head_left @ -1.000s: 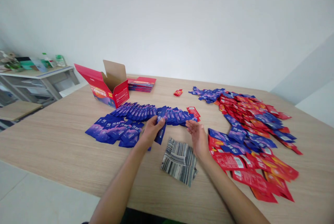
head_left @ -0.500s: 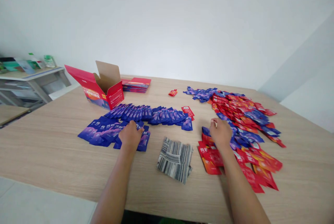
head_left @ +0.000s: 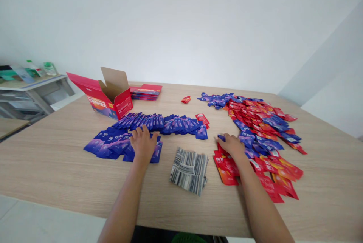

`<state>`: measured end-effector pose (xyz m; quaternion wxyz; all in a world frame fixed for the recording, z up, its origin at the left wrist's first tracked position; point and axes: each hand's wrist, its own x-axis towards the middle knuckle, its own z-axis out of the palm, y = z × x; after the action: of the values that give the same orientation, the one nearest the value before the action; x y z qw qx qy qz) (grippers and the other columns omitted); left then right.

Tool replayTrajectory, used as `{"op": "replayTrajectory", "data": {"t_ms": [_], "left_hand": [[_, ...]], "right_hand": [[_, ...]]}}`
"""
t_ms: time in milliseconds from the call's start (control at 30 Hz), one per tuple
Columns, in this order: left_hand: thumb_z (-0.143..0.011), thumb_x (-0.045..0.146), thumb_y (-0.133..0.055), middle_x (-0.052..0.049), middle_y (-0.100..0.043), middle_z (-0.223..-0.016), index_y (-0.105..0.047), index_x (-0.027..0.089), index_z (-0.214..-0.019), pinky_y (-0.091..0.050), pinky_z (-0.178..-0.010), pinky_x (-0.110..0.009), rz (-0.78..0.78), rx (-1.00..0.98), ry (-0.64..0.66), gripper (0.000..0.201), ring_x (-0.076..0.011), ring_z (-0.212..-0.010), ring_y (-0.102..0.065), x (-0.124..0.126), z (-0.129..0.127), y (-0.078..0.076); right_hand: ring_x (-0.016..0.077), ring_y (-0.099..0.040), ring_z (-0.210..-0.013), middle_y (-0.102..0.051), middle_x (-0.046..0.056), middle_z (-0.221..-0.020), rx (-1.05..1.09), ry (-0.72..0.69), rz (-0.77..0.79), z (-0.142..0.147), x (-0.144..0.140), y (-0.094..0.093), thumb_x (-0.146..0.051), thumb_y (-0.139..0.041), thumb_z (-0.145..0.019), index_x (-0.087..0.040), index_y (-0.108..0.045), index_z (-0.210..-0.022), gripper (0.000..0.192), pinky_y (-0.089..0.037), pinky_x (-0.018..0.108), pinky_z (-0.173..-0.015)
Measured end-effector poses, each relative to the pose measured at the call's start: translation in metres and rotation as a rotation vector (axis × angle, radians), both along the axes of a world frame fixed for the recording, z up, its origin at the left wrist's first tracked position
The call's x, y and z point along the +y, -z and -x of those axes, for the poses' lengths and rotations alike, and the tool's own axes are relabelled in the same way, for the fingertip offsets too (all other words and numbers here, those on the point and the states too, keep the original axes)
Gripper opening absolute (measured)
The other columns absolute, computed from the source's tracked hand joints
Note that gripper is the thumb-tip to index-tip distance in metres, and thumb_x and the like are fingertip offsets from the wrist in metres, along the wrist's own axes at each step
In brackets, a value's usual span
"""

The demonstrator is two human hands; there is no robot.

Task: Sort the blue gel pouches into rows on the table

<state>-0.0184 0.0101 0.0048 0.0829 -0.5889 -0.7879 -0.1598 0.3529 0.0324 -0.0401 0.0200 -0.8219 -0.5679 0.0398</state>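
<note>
Now the left hand (head_left: 144, 143) lies flat, fingers spread, on the blue packets (head_left: 119, 143). The right hand (head_left: 231, 144) pinches one blue packet (head_left: 221, 137) at the edge of the mixed pile (head_left: 263, 137). It looks like sorting; next comes lifting that packet cleanly.

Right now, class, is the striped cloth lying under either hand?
No, the cloth lies bare between the left hand and right hand, touching neither.
</note>
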Motion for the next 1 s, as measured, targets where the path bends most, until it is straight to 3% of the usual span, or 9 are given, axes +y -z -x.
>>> {"op": "replayTrajectory", "data": {"t_ms": [133,267,400,500,600,700,867,933,1000], "left_hand": [[-0.096,0.062,-0.04,-0.016,-0.064,-0.113,-0.064,0.015,-0.118,-0.044,-0.093,-0.04,-0.01,-0.126,0.267,0.057,-0.0322,-0.112,-0.055,-0.011,-0.041,0.011],[-0.094,0.058,-0.049,-0.018,-0.064,-0.116,-0.068,0.017,-0.108,-0.043,-0.094,-0.042,0.133,-0.114,0.57,0.048,-0.0336,-0.114,-0.056,-0.025,-0.074,0.025],[-0.09,0.067,-0.049,-0.023,-0.067,-0.111,-0.066,0.012,-0.114,-0.046,-0.088,-0.045,0.246,-0.181,0.493,0.063,-0.0384,-0.109,-0.061,-0.027,-0.079,0.028],[-0.085,0.076,-0.048,-0.026,-0.069,-0.101,-0.068,0.009,-0.107,-0.047,-0.084,-0.046,0.34,-0.267,0.468,0.073,-0.0402,-0.101,-0.066,-0.025,-0.076,0.032],[-0.084,0.071,-0.053,-0.025,-0.07,-0.101,-0.069,0.014,-0.095,-0.045,-0.086,-0.045,0.332,-0.31,0.543,0.061,-0.0396,-0.103,-0.065,-0.025,-0.077,0.038],[-0.084,0.057,-0.061,-0.017,-0.07,-0.096,-0.063,0.02,-0.081,-0.043,-0.086,-0.04,0.32,-0.417,0.593,0.038,-0.0342,-0.102,-0.063,-0.024,-0.078,0.041],[-0.085,0.045,-0.061,-0.001,-0.053,-0.069,-0.042,0.023,-0.065,-0.04,-0.075,-0.032,0.259,-0.896,0.528,0.035,-0.0213,-0.08,-0.056,-0.019,-0.08,0.035],[-0.089,0.05,-0.053,0.003,-0.047,-0.065,-0.04,0.023,-0.065,-0.039,-0.067,-0.028,0.281,-1.044,0.531,0.038,-0.017,-0.071,-0.052,-0.018,-0.081,0.033],[-0.087,0.058,-0.054,0.004,-0.05,-0.064,-0.047,0.022,-0.071,-0.04,-0.063,-0.026,0.392,-1.222,0.542,0.039,-0.015,-0.066,-0.052,-0.02,-0.081,0.032]], "right_hand": [[0.0378,-0.06,-0.12,-0.066,0.023,-0.124,-0.006,0.006,0.008,0.007,0.0,-0.004,-0.058,-0.045,-0.095,-0.014,-0.066,-0.122,0.056,-0.049,0.05,-0.092],[0.0361,-0.064,-0.113,-0.07,0.022,-0.118,-0.01,-0.005,0.003,0.01,0.001,-0.005,-0.065,-0.047,-0.093,-0.012,-0.069,-0.115,0.061,-0.051,0.041,-0.086],[0.0327,-0.069,-0.107,-0.071,0.023,-0.112,-0.019,-0.016,-0.014,0.012,0.001,-0.006,-0.053,-0.045,-0.098,-0.007,-0.068,-0.114,0.054,-0.051,0.035,-0.082],[0.031,-0.07,-0.105,-0.072,0.024,-0.109,-0.016,-0.022,-0.021,0.014,0.002,-0.008,-0.047,-0.041,-0.101,-0.005,-0.068,-0.113,0.051,-0.051,0.034,-0.082],[0.0314,-0.071,-0.104,-0.073,0.025,-0.108,-0.015,-0.023,-0.018,0.019,0.001,-0.011,-0.043,-0.04,-0.102,-0.005,-0.07,-0.111,0.049,-0.052,0.035,-0.081],[0.0313,-0.072,-0.101,-0.073,0.024,-0.108,-0.021,-0.015,-0.013,0.026,-0.002,-0.014,-0.038,-0.041,-0.101,-0.007,-0.072,-0.108,0.044,-0.053,0.036,-0.079],[0.0312,-0.072,-0.103,-0.073,0.021,-0.108,-0.057,-0.003,-0.054,0.036,-0.008,-0.025,-0.025,-0.041,-0.097,-0.013,-0.074,-0.104,0.035,-0.053,0.038,-0.08],[0.0315,-0.071,-0.103,-0.073,0.02,-0.108,-0.08,-0.009,-0.091,0.035,-0.011,-0.031,-0.018,-0.04,-0.095,-0.014,-0.073,-0.105,0.034,-0.053,0.039,-0.08],[0.0313,-0.071,-0.1,-0.073,0.019,-0.105,-0.107,-0.009,-0.185,0.033,-0.014,-0.035,-0.017,-0.04,-0.095,-0.014,-0.072,-0.106,0.034,-0.051,0.039,-0.08]]}}
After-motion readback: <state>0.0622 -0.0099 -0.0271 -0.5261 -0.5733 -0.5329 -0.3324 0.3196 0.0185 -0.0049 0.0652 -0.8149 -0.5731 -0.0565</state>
